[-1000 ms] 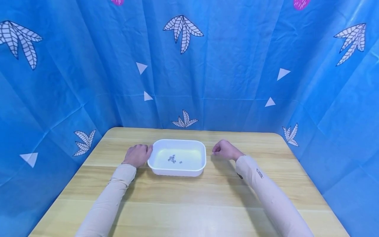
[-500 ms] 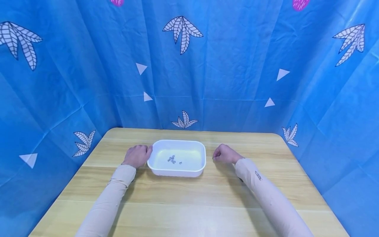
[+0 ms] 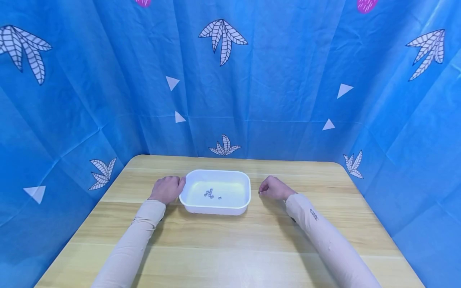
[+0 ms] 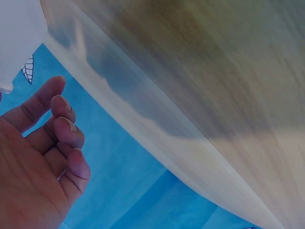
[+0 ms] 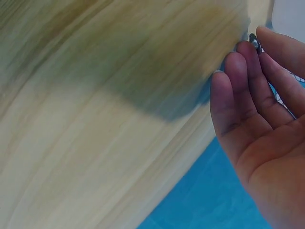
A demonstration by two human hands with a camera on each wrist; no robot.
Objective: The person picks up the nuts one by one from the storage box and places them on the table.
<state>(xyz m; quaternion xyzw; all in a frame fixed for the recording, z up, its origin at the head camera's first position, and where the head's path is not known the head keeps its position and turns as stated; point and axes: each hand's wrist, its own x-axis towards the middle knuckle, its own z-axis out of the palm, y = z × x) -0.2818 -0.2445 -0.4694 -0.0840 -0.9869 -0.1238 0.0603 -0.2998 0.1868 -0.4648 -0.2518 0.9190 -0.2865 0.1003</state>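
Note:
A white plastic tray [image 3: 216,210] stands on the table, with several small silvery pieces [image 3: 209,193] in a loose cluster on its floor and another piece [image 3: 219,198] apart to the right. At the tray's left end, my left hand [image 3: 167,189] holds the rim with the thumb; its other fingers [image 4: 69,131] are bent and hold nothing in the left wrist view. To the right of the tray, my right hand [image 3: 274,188] pinches a small shiny metal piece [image 5: 255,43] between thumb and fingertips. The piece's exact kind is too small to tell.
The wooden table [image 3: 230,248] has rounded far corners. A blue patterned curtain [image 3: 281,80] hangs behind it and along both sides. The right hand stands a short gap away from the tray's right wall.
My right hand has come slightly nearer to me, mostly in the first half second, and its fingertips have dropped. The left hand and tray have stayed in place.

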